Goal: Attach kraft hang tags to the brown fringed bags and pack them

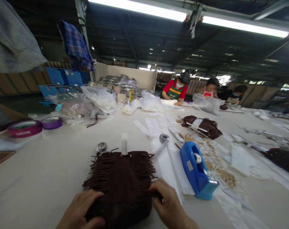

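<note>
A dark brown fringed bag (124, 178) lies on the table in front of me, its fringe spreading out at both sides. A strip of white wrap (124, 144) stands up at its top edge, by small metal eyelets. My left hand (83, 210) grips the bag's lower left side, thumb and fingers around the edge. At the right edge, my right hand (168, 203) pinches a dark brown strip of the bag between thumb and curled fingers. A blue tape dispenser (196, 170) stands to the right of that hand.
Beyond the bag lie two small silver rolls (101, 147). Purple and magenta tape rolls (25, 128) sit at left, near plastic-bagged goods (77, 111). Another brown fringed bundle (201, 126) and tags with cords (211, 152) lie at right. Several co-workers (175, 90) work across the table.
</note>
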Available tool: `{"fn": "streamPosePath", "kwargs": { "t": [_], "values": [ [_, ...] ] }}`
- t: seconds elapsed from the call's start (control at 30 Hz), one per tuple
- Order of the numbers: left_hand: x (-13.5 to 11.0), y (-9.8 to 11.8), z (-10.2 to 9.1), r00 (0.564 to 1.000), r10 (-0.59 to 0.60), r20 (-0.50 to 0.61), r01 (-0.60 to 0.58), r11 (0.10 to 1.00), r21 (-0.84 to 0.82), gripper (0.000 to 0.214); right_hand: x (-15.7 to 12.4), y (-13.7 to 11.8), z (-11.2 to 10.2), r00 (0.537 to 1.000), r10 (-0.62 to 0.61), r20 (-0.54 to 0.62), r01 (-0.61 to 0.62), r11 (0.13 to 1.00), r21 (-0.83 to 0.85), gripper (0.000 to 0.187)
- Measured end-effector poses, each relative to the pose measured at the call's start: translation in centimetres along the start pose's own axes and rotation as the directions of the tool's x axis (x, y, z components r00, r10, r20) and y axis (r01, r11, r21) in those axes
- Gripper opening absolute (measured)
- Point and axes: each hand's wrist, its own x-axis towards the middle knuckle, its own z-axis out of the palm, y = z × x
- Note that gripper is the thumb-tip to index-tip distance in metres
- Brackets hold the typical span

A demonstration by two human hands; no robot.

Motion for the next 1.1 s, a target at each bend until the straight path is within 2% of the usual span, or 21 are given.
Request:
{"fn": "streamPosePath", "kwargs": {
  "t": [0.07,0.13,0.2,0.23,0.3,0.37,0.4,0.47,0.53,0.6,0.67,0.73,0.77,0.83,0.9,0.93,0.97,1.0,1.03,1.1],
  "values": [
    [0.2,-0.5,-0.9,1.000,0.006,0.024,-0.006,1.000,0.022,0.051,-0.2,-0.1,-1.6,0.993,-0.001,-0.120,-0.015,0.991,-0.134,0.036],
    [-0.1,-1.2,-1.9,0.998,0.047,0.049,-0.051,0.996,0.071,0.058,-1.0,-0.4,-2.0,0.988,-0.043,-0.152,0.007,0.974,-0.226,0.045],
    [-0.9,-1.7,-2.4,0.993,0.065,0.098,-0.074,0.993,0.093,0.073,-2.0,-0.8,-1.2,0.989,-0.105,-0.102,0.081,0.972,-0.220,0.053],
    [-1.4,-1.9,-2.4,0.991,0.038,0.126,-0.049,0.995,0.085,0.081,-2.4,-1.1,-0.3,0.991,-0.116,-0.065,0.102,0.976,-0.192,0.055],
    [-2.2,-2.0,-1.7,0.985,-0.069,0.156,0.065,0.997,0.034,0.086,-2.6,-1.6,1.7,0.998,-0.066,0.006,0.066,0.988,-0.137,0.064],
    [-2.3,-1.8,-0.6,0.974,-0.172,0.148,0.185,0.980,-0.077,0.076,-1.9,-2.1,3.5,0.993,0.054,0.104,-0.047,0.996,-0.073,0.069],
    [-2.0,-1.6,-0.2,0.967,-0.212,0.138,0.232,0.961,-0.149,0.066,-1.2,-2.3,4.0,0.982,0.115,0.147,-0.111,0.993,-0.032,0.066],
    [-0.4,-1.0,0.1,0.953,-0.267,0.143,0.298,0.909,-0.291,0.042,0.8,-2.7,4.1,0.961,0.188,0.203,-0.203,0.978,0.053,0.051],
    [2.2,-0.1,-0.6,0.930,-0.327,0.170,0.368,0.843,-0.393,0.022,3.3,-3.2,3.2,0.947,0.215,0.238,-0.255,0.955,0.152,0.036],
    [5.1,1.0,-1.8,0.888,-0.413,0.202,0.457,0.754,-0.472,0.019,5.9,-3.6,1.9,0.926,0.224,0.304,-0.319,0.895,0.312,0.029],
    [7.4,1.8,-2.8,0.814,-0.507,0.284,0.570,0.604,-0.557,0.027,8.1,-3.7,0.9,0.886,0.248,0.391,-0.431,0.752,0.499,0.028],
    [8.8,1.9,-3.2,0.744,-0.556,0.371,0.651,0.478,-0.590,0.033,9.6,-3.3,0.4,0.836,0.300,0.460,-0.541,0.599,0.591,0.031],
    [9.0,1.7,-3.2,0.727,-0.581,0.366,0.667,0.471,-0.577,0.034,10.0,-2.9,0.4,0.811,0.328,0.485,-0.581,0.553,0.597,0.032],
    [8.6,0.7,-3.1,0.717,-0.655,0.238,0.664,0.538,-0.519,0.038,10.3,-2.1,0.7,0.782,0.379,0.495,-0.622,0.523,0.583,0.030],
    [7.2,-0.3,-3.2,0.704,-0.709,-0.036,0.627,0.645,-0.437,0.043,9.9,-1.3,1.2,0.789,0.396,0.470,-0.614,0.525,0.590,0.027],
    [6.2,-0.6,-3.2,0.684,-0.709,-0.173,0.609,0.685,-0.401,0.045,9.7,-0.9,1.4,0.795,0.399,0.456,-0.606,0.520,0.602,0.026],
    [5.1,-0.6,-3.2,0.660,-0.701,-0.271,0.601,0.709,-0.370,0.046,9.4,-0.6,1.6,0.803,0.401,0.442,-0.596,0.517,0.614,0.025],
    [4.2,-0.4,-3.1,0.648,-0.692,-0.318,0.601,0.721,-0.345,0.044,9.2,-0.4,1.7,0.808,0.400,0.432,-0.588,0.514,0.625,0.024],
    [3.3,0.1,-2.9,0.647,-0.711,-0.275,0.624,0.702,-0.344,0.042,9.0,-0.3,1.8,0.811,0.398,0.428,-0.584,0.511,0.631,0.023],
    [2.3,1.7,-1.8,0.661,-0.749,-0.037,0.676,0.617,-0.402,0.043,8.9,-0.1,1.8,0.812,0.392,0.431,-0.582,0.509,0.634,0.023]
  ]
}}
